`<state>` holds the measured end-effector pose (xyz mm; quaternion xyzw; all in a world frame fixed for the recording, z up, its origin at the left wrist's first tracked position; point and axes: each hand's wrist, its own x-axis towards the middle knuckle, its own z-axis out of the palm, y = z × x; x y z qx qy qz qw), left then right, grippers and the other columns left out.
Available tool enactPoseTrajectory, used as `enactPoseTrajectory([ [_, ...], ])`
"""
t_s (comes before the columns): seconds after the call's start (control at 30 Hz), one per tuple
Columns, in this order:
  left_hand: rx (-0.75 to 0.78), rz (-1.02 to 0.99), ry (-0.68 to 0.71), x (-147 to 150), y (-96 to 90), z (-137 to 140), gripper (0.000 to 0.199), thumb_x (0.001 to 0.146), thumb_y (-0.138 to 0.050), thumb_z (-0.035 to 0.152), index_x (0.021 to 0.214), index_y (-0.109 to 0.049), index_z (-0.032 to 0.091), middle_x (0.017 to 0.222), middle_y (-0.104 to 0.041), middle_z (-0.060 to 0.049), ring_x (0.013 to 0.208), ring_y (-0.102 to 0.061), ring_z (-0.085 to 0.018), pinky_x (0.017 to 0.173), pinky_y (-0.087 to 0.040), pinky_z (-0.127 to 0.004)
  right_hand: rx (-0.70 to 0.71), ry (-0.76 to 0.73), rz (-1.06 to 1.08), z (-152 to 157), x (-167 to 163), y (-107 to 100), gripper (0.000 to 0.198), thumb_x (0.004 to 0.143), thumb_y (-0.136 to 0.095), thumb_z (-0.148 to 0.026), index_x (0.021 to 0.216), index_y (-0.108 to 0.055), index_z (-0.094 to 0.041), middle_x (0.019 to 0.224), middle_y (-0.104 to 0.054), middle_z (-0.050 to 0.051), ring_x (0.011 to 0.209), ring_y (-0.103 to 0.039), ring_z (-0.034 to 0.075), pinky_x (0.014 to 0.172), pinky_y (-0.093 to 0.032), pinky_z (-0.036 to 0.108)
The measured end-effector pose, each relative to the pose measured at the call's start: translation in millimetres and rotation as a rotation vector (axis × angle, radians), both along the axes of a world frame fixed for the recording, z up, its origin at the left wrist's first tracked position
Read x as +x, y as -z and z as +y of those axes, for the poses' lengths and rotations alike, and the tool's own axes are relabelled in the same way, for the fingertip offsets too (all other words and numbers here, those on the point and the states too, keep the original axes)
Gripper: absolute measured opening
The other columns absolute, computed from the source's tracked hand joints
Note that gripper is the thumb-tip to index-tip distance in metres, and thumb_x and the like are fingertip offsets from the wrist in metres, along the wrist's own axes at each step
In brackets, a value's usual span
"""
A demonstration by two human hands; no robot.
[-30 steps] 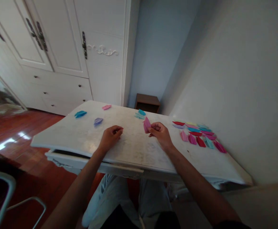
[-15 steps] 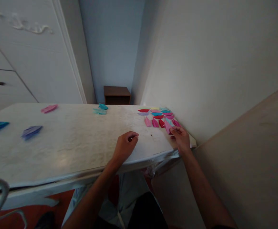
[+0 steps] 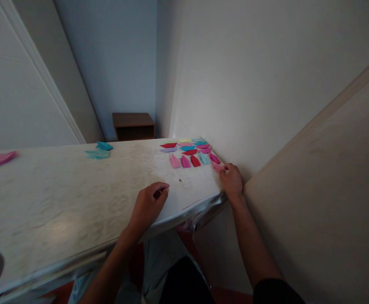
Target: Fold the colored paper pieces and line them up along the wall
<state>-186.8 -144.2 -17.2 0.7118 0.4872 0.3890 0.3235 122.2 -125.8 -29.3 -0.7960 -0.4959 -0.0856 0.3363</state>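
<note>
At the right of centre in the frame, a pink folded paper point(image 3: 217, 167) is held at the right end of the worktop point(image 3: 76, 190), its outer tip clamped by the fingers of the right hand point(image 3: 231, 179). Whether the paper is fully rested on the surface cannot be told. The left hand point(image 3: 151, 202) is held over the front part of the worktop, near the centre of the frame, with its fingers curled and the thumb brought close to them; whether their tips are touching cannot be told. Just above the held paper, a row of folded papers is laid out side by side: pale pink point(image 3: 174, 161), magenta point(image 3: 185, 161), red point(image 3: 195, 161), light blue point(image 3: 204, 158) and deep pink point(image 3: 214, 158). Behind that row, more folded pieces point(image 3: 188, 148) in red, lavender, blue, pink and yellow are set close together near the wall point(image 3: 250, 84). Left of centre, a teal piece point(image 3: 104, 146) and a pale turquoise piece point(image 3: 98, 154) are placed together by the far edge, and another pink piece point(image 3: 0, 160) is seen at the left edge of the frame. Beyond the worktop, a small brown cabinet point(image 3: 133, 120) is partly hidden by its far edge.
</note>
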Motion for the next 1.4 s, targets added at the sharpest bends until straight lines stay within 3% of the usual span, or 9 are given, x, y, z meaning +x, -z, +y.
enactPoseTrajectory([
  [0.17, 0.023, 0.026, 0.006, 0.3, 0.9, -2.4, 0.027, 0.085, -0.051, 0.035, 0.092, -0.072, 0.019, 0.091, -0.075, -0.005, 0.079, -0.067, -0.019, 0.073, -0.05, -0.029, 0.049, 0.024, -0.081, -2.5, -5.7, 3.7, 0.028, 0.083, -0.049, -0.018, 0.104, -0.066, -0.014, 0.108, -0.06, 0.015, 0.088, -0.059, 0.023, 0.081, -0.045, 0.034],
  [0.3, 0.032, 0.038, 0.012, 1.0, 1.5, -2.4, 0.026, 0.085, -0.052, 0.033, 0.092, -0.072, 0.019, 0.09, -0.074, -0.004, 0.077, -0.067, -0.019, 0.073, -0.05, -0.029, 0.069, -0.17, -0.258, -5.3, -5.9, 6.4, 0.031, 0.084, -0.051, -0.019, 0.11, -0.068, -0.016, 0.117, -0.061, 0.015, 0.107, -0.054, 0.026, 0.094, -0.043, 0.037],
  [0.43, 0.042, 0.04, 0.002, 1.4, 1.6, -3.2, 0.025, 0.085, -0.052, 0.032, 0.092, -0.072, 0.019, 0.089, -0.074, -0.004, 0.077, -0.067, -0.018, 0.073, -0.05, -0.029, -0.029, -0.317, -0.298, -9.3, -5.0, 8.0, 0.029, 0.088, -0.049, -0.02, 0.109, -0.069, -0.017, 0.115, -0.067, 0.012, 0.107, -0.057, 0.024, 0.096, -0.042, 0.037],
  [0.57, 0.043, 0.026, 0.007, 0.5, 2.6, -4.4, 0.024, 0.085, -0.052, 0.032, 0.091, -0.072, 0.019, 0.089, -0.074, -0.004, 0.078, -0.067, -0.018, 0.073, -0.05, -0.028, -0.095, -0.276, -0.292, -16.2, -2.8, 8.0, 0.029, 0.092, -0.047, -0.024, 0.108, -0.069, -0.017, 0.107, -0.072, 0.011, 0.102, -0.06, 0.023, 0.094, -0.042, 0.036],
  [0.87, 0.051, 0.023, 0.01, 0.4, 4.5, -3.0, 0.023, 0.085, -0.053, 0.03, 0.091, -0.072, 0.02, 0.09, -0.074, -0.004, 0.078, -0.067, -0.018, 0.073, -0.05, -0.028, -0.18, -0.127, -0.32, -11.8, -2.6, 8.4, 0.034, 0.092, -0.049, -0.03, 0.114, -0.066, -0.011, 0.115, -0.068, 0.016, 0.108, -0.059, 0.026, 0.096, -0.042, 0.036],
  [1.2, 0.053, 0.011, 0.015, 0.5, 6.3, -2.7, 0.023, 0.085, -0.052, 0.03, 0.092, -0.072, 0.02, 0.09, -0.074, -0.004, 0.078, -0.067, -0.018, 0.074, -0.05, -0.028, -0.069, -0.155, -0.304, -11.6, -5.7, 10.3, 0.037, 0.09, -0.049, -0.027, 0.12, -0.064, -0.011, 0.123, -0.065, 0.016, 0.115, -0.056, 0.028, 0.103, -0.041, 0.042],
  [1.4, 0.048, 0.018, 0.017, 0.2, 4.5, -3.3, 0.024, 0.086, -0.052, 0.031, 0.093, -0.072, 0.019, 0.089, -0.074, -0.005, 0.075, -0.066, -0.018, 0.072, -0.051, -0.029, 0.03, -0.249, -0.283, -16.0, -22.9, 3.7, 0.028, 0.09, -0.05, -0.026, 0.107, -0.069, -0.014, 0.121, -0.065, 0.017, 0.116, -0.056, 0.028, 0.103, -0.042, 0.045],
])
